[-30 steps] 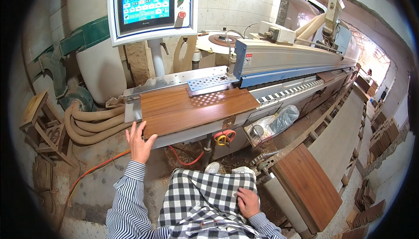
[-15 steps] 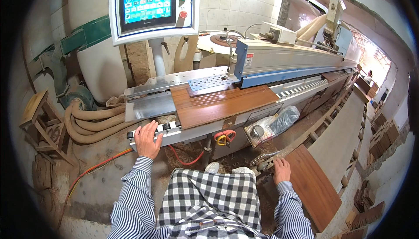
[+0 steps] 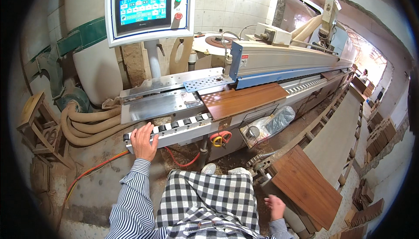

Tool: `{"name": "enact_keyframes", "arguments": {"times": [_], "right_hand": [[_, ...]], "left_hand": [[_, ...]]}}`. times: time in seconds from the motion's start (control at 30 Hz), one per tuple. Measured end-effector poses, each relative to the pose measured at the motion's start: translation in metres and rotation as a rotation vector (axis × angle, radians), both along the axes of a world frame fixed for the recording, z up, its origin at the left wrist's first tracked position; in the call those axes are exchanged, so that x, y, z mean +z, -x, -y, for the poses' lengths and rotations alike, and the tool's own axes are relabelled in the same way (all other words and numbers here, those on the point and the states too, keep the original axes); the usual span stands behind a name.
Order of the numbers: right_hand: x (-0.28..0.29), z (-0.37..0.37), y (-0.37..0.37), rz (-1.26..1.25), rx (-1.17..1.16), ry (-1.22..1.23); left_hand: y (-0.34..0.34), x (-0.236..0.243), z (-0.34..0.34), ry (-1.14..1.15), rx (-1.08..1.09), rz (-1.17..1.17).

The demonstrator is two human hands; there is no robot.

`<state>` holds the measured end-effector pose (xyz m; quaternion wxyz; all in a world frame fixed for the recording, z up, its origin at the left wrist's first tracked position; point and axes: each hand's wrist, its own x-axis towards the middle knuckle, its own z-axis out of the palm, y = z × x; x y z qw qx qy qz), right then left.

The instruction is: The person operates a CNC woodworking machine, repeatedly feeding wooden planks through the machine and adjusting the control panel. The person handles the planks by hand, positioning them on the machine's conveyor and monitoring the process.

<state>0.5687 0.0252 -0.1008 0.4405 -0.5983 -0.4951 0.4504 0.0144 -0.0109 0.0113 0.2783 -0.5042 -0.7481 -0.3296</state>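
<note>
My left hand [image 3: 144, 142] rests with spread fingers on the near left end of the machine's roller rail [image 3: 174, 128], holding nothing. A brown wood-grain panel [image 3: 244, 99] lies on the feed bed, its far edge under the blue-edged beam [image 3: 288, 62] of the machine. My right hand [image 3: 275, 207] is lower right, fingers curled in and nothing visible in them. It is apart from a second brown panel [image 3: 307, 182], which lies askew at the near end of the roller conveyor [image 3: 345, 138].
A control screen [image 3: 143, 10] stands on a post behind the bed. Ribbed hoses [image 3: 87, 125] and a wooden stool [image 3: 43, 125] are at left. Red-handled scissors [image 3: 220, 138] hang on the machine's front, beside a tray holding a plastic bag [image 3: 279, 119]. Boards are stacked [image 3: 384, 132] at right.
The panel on the bed has slid right along the machine, baring more rollers. My right hand has left the conveyor panel's edge and drawn nearer to me; that panel has shifted left. My left hand stays on the rail.
</note>
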Motion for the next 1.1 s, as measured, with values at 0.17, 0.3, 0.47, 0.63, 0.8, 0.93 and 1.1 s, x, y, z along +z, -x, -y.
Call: {"name": "enact_keyframes", "arguments": {"times": [0.17, 0.3, 0.47, 0.63, 0.8, 0.93, 1.1], "right_hand": [[-0.007, -0.013, -0.070, -0.931, -0.726, 0.191], [-0.032, -0.010, -0.072, -0.841, -0.646, 0.081], [-0.019, 0.027, -0.043, -0.933, -0.372, 0.292], [-0.025, 0.051, -0.086, -1.009, -0.592, 0.173], [-0.031, 0.055, -0.122, -1.039, -0.542, 0.030], [-0.028, 0.056, -0.115, -1.040, -0.361, -0.042], [0.021, 0.033, -0.046, -1.038, -0.101, -0.074]], "left_hand": [[0.001, -0.002, 0.001, 0.001, 0.017, -0.007], [0.001, -0.001, -0.001, 0.006, 0.005, 0.007], [0.001, -0.001, 0.001, 0.008, 0.003, 0.009], [0.002, -0.001, 0.003, 0.022, -0.001, 0.004], [0.001, 0.002, 0.003, 0.042, -0.016, 0.037], [0.002, 0.010, 0.013, 0.112, -0.102, 0.107], [-0.032, 0.025, 0.041, 0.189, -0.198, 0.207]]}}
